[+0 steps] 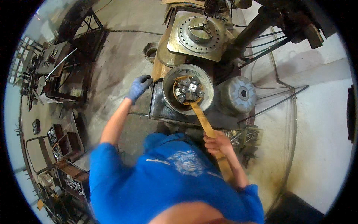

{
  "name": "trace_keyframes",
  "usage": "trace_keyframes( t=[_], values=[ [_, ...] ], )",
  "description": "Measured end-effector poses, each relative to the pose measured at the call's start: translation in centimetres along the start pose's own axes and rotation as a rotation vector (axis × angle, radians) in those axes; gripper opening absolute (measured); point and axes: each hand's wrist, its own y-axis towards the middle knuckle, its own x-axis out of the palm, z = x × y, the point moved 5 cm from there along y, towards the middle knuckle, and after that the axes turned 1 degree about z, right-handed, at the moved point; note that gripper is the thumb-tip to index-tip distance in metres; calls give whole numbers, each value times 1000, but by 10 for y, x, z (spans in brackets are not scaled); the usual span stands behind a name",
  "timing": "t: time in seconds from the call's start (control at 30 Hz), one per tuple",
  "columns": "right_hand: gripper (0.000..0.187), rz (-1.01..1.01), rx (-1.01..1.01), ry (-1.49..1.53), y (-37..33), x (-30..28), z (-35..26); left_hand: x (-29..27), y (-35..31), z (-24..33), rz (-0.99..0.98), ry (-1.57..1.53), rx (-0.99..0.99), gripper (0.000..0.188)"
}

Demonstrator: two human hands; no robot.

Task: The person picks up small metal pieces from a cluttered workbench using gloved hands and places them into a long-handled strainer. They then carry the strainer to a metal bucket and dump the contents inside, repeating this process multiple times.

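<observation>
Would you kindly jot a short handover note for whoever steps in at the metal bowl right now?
Left hand: gloved, at the bench corner beside the bowl, seemingly touching the edge; whether it grips anything is unclear.
Right hand: bare, closed around the handle of the wooden paddle.
The paddle's far end sits in the bowl among the metal blocks.
Done: blocks are in the bowl, paddle is in among them.
Left: working the blocks with the paddle; none are out of the bowl yet.
</observation>
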Motion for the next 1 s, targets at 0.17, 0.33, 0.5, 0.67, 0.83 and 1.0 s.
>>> trace_keyframes(
  t=[0.17, 0.33, 0.5, 0.67, 0.83, 1.0],
  values=[
    [25, -152, 131, 279, 36, -46, 15, 50, 55, 2, -157, 291, -150, 53],
    [19, -21, 2, 267, 49, -51, 23, 80, 88, 11, -183, 650, 235, 34],
    [12, 224, 1, 120, 50, -53, 26, 91, 86, 24, -154, 697, 410, 28],
    [15, 261, -2, 215, 52, -68, 37, 109, 75, 51, -168, 716, 480, 27],
    [14, 165, -58, 239, 44, -83, 58, 132, 58, 61, -99, 727, 533, 26],
    [14, 70, -26, 322, 35, -85, 63, 144, 55, 73, -113, 790, 523, 28]
  ],
)
